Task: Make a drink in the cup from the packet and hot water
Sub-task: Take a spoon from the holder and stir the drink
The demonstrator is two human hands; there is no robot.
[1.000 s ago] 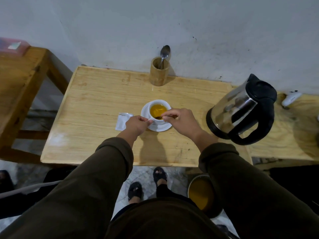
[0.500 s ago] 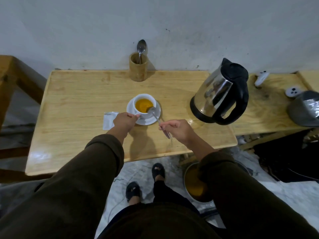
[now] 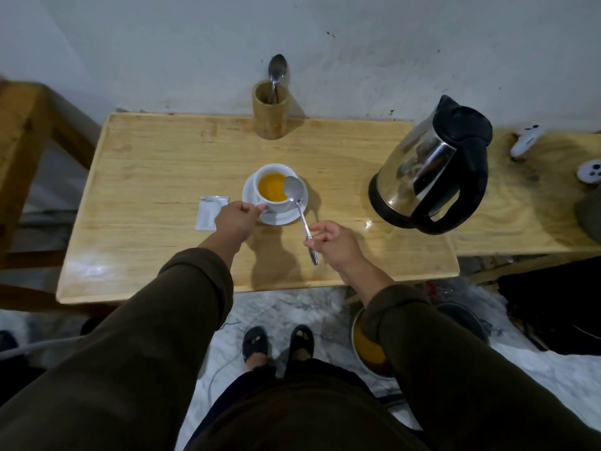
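Note:
A white cup (image 3: 276, 206) full of orange drink stands on a white saucer (image 3: 286, 218) in the middle of the wooden table (image 3: 156, 177). My left hand (image 3: 235, 219) pinches the cup's handle at its left side. My right hand (image 3: 335, 244) holds a metal spoon (image 3: 300, 211) by its handle, the bowl lifted above the cup's right rim. A torn white packet (image 3: 208, 214) lies flat just left of my left hand. The steel kettle (image 3: 429, 167) with a black handle stands to the right.
A wooden holder (image 3: 270, 113) with a second spoon (image 3: 277, 71) stands at the table's back edge against the wall. Two white controllers (image 3: 527, 143) lie on the bench at far right. A pot (image 3: 370, 348) sits on the floor below my right arm.
My right hand drew the spoon out of the drink and pulled back toward me, the bowl now hovering over the rim. My left hand stayed on the cup's handle.

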